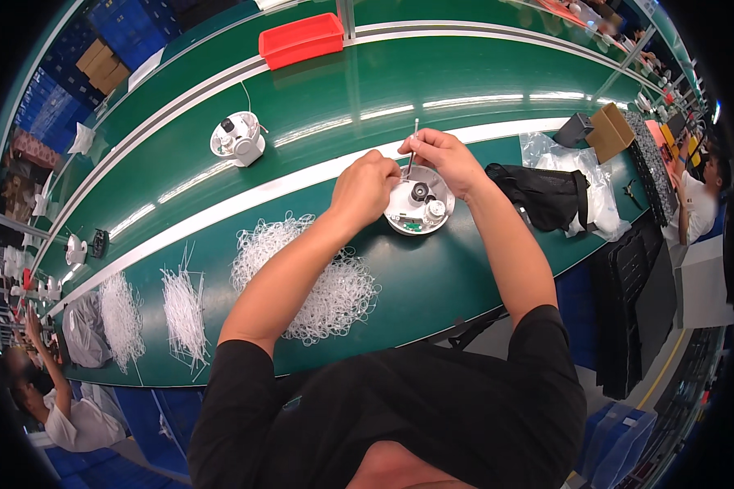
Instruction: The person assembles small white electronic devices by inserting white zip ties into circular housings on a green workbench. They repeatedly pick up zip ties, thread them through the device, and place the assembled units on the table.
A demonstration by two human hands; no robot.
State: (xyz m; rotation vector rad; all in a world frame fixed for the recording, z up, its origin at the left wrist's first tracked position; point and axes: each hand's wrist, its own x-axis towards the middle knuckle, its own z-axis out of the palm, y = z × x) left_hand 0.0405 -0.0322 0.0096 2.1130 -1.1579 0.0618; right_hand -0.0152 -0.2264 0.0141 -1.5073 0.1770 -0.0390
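A white round camera housing (pixel 398 204) rests on the green bench in front of me. Inside it are a black lens (pixel 418 191), a round white part (pixel 435 210) and a small green circuit board (pixel 413 225). My right hand (pixel 447 160) pinches a thin, upright grey cable-like piece (pixel 411 163) with a pale upper end, over the far side of the housing. At the housing's far left rim, my left hand (pixel 363 187) is closed with its fingertips together. Whatever those fingertips hold is too small or hidden to make out.
Piles of white looped ties (pixel 334 297) and straight white strips (pixel 185 310) lie to the left. Another camera unit (pixel 238 140) and a red bin (pixel 302 42) stand beyond. Rightward are a black bag (pixel 538 194), clear plastic bags (pixel 599 191) and an open cardboard box (pixel 610 133). Co-workers sit at both sides.
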